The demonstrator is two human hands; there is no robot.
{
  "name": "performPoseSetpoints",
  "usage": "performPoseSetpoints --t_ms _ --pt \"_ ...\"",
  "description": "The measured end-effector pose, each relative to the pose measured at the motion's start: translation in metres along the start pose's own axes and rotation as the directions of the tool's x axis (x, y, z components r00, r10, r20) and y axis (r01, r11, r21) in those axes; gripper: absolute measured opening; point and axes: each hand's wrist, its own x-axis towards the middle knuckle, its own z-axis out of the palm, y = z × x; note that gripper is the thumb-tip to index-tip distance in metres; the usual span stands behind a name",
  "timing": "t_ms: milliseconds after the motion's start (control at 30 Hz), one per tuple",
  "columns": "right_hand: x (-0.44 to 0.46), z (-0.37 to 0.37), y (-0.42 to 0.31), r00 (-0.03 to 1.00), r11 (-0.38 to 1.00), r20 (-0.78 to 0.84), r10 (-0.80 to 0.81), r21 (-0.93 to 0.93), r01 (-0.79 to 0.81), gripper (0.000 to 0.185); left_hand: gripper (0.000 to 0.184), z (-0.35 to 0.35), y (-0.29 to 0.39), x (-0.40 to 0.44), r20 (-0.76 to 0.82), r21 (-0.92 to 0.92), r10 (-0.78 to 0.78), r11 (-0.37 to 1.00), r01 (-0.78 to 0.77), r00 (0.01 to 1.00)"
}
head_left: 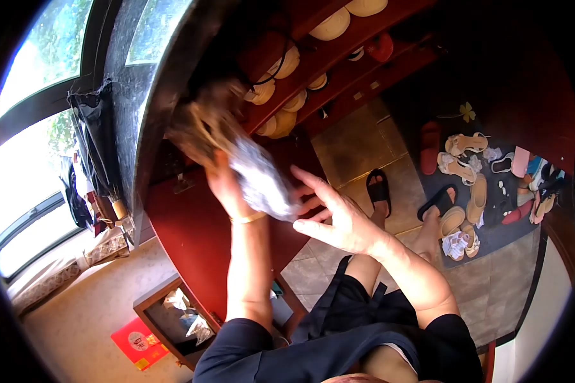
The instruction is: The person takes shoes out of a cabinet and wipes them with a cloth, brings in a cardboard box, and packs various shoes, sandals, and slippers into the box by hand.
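Note:
My left hand (227, 185) is closed on a blurred brown and silvery-white item (259, 175), raised in front of the dark red cabinet. Motion smears it too much to tell its kind; a tan strip shows near its brown upper end. Part of the left hand's fingers is hidden behind it. My right hand (338, 220) is open with fingers spread, close to the item's pale lower end. Whether those fingertips touch it I cannot tell. Behind the hands, several pale rounded shoes (281, 121) sit on the cabinet shelves (338, 83).
Many sandals and shoes (476, 198) lie on a dark mat (441, 182) at the right. A cabinet door (191, 242) stands swung out. At lower left are an open drawer (166, 306) and a red box (137, 343). Folded umbrellas (96, 140) hang by the window.

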Motion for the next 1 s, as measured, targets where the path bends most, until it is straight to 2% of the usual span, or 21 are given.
performPoseSetpoints --t_ms 33,133,233,300,367,433,500,567,633,767,900,967,1000 --pt "-0.002 0.003 0.009 1.000 0.998 -0.031 -0.001 -0.066 -0.001 0.076 0.041 -0.006 0.007 0.026 0.011 -0.030 0.008 1.000 -0.007 1.000" --pt "-0.015 0.008 0.033 0.990 0.991 -0.119 0.078 -0.100 -0.090 0.062 0.039 -0.009 0.023 0.106 0.029 -0.058 0.017 0.998 -0.015 0.999" --pt "-0.025 0.016 0.046 0.976 0.978 -0.152 0.157 -0.111 -0.174 0.051 0.037 -0.003 0.026 0.181 0.012 -0.008 0.014 1.000 -0.013 1.000" --pt "-0.029 0.023 0.050 0.972 0.975 -0.144 0.185 -0.096 -0.200 0.050 0.036 0.005 0.026 0.214 -0.011 0.083 0.011 0.996 -0.010 1.000" --pt "-0.028 0.030 0.046 0.973 0.978 -0.144 0.179 -0.080 -0.192 0.047 0.035 0.005 0.023 0.225 -0.029 0.308 0.062 0.950 -0.050 0.998" --pt "-0.024 0.034 0.038 0.977 0.980 -0.144 0.156 -0.098 -0.171 0.045 0.034 -0.007 0.022 0.215 0.033 0.623 0.221 0.758 -0.193 0.975" --pt "-0.022 0.034 0.024 0.974 0.974 -0.164 0.156 -0.138 -0.179 0.044 0.033 -0.037 0.022 0.184 0.154 0.830 0.373 0.454 -0.324 0.915" --pt "-0.017 0.032 0.014 0.973 0.973 -0.186 0.138 -0.159 -0.168 0.044 0.033 -0.071 0.032 0.147 0.248 0.913 0.403 0.205 -0.352 0.881" --pt "-0.012 0.031 0.009 0.973 0.975 -0.201 0.117 -0.161 -0.151 0.043 0.032 -0.101 0.043 0.123 0.280 0.949 0.354 0.034 -0.312 0.892" --pt "0.006 0.044 -0.013 0.982 0.974 -0.169 0.086 -0.195 -0.119 0.041 0.032 -0.120 0.057 0.116 0.323 0.944 0.281 -0.171 -0.284 0.904" --pt "0.028 0.057 -0.022 0.987 0.987 -0.113 0.118 -0.095 -0.129 0.040 0.032 -0.110 0.067 0.119 0.337 0.909 0.234 -0.334 -0.250 0.912" --pt "0.040 0.060 -0.026 0.987 0.991 -0.089 0.132 0.004 -0.132 0.040 0.033 -0.096 0.063 0.110 0.358 0.878 0.260 -0.421 -0.228 0.897" --pt "0.047 0.058 -0.025 0.982 0.986 -0.099 0.158 0.077 -0.151 0.041 0.033 -0.083 0.064 0.098 0.376 0.885 0.333 -0.405 -0.229 0.865"
